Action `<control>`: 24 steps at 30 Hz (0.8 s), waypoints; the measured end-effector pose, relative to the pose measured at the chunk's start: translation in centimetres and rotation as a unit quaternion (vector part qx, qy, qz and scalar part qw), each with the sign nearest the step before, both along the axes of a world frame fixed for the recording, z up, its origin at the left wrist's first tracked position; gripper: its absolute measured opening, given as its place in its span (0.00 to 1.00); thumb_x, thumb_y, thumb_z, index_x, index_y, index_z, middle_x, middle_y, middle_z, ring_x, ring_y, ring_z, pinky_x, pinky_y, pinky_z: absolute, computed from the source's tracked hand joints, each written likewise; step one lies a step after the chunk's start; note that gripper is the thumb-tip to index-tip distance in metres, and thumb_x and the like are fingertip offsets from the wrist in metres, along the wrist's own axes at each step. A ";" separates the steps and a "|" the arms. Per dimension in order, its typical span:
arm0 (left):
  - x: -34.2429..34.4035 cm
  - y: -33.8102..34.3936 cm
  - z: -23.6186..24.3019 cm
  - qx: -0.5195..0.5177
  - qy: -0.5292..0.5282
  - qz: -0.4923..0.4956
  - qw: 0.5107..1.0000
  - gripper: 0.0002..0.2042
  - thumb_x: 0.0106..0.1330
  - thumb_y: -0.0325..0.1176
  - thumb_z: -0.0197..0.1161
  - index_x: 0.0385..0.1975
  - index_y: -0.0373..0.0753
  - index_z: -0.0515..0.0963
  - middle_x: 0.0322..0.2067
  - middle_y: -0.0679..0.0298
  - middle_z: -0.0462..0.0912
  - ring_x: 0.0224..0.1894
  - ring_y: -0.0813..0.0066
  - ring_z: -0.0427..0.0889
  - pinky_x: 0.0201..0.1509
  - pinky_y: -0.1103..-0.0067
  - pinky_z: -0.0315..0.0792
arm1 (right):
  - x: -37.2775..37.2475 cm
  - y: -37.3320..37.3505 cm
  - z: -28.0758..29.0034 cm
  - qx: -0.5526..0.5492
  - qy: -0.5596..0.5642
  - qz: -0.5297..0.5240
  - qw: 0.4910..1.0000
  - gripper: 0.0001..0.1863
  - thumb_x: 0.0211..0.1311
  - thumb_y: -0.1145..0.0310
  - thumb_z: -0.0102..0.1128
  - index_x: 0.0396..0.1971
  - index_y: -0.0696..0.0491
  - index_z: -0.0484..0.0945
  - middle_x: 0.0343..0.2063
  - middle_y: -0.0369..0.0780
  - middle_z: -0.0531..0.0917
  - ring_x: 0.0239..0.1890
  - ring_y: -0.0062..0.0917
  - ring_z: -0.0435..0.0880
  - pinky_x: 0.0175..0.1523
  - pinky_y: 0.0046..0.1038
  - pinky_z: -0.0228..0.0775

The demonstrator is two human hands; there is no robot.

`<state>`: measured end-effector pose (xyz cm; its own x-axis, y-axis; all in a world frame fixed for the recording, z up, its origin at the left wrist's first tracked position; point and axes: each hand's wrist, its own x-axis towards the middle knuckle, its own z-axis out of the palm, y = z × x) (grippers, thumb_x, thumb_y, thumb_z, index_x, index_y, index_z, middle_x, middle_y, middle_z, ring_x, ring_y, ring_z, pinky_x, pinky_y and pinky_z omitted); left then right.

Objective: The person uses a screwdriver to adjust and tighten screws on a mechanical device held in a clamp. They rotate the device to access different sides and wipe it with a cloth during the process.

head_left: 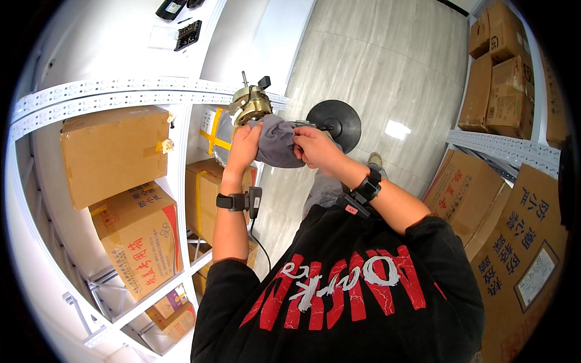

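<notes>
A bunched grey cloth [279,145] is between my hands, just below a brass-coloured motor [251,104] with a thin shaft and a black knob. My left hand [245,145] is closed on the cloth's left side, thumb on top. At its right edge my right hand [315,147] pinches the cloth with fingers drawn together. Behind the right hand, a grey metal piece partly shows, leading toward a round black base [334,124] on the floor. Whatever the cloth covers is hidden.
White metal shelving [139,91] with cardboard boxes [115,154] stands on the left. On its top lie a black bit set [188,35] and a black device [170,8]. More cartons [507,97] fill a rack on the right. A yellow-taped silver package [223,136] sits beside my left hand.
</notes>
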<state>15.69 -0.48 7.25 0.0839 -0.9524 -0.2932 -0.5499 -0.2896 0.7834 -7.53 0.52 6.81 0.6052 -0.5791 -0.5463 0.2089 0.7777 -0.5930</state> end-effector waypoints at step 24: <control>-0.9 -0.1 1.3 0.043 0.080 0.001 0.996 0.17 0.68 0.38 0.51 0.28 0.28 0.77 0.23 0.70 0.77 0.28 0.83 0.70 0.34 0.81 0.66 | 0.3 0.0 0.4 0.134 -0.166 -0.080 0.974 0.07 0.65 0.69 0.42 0.31 0.52 0.70 0.19 0.35 0.71 0.12 0.15 0.59 0.14 0.20 0.45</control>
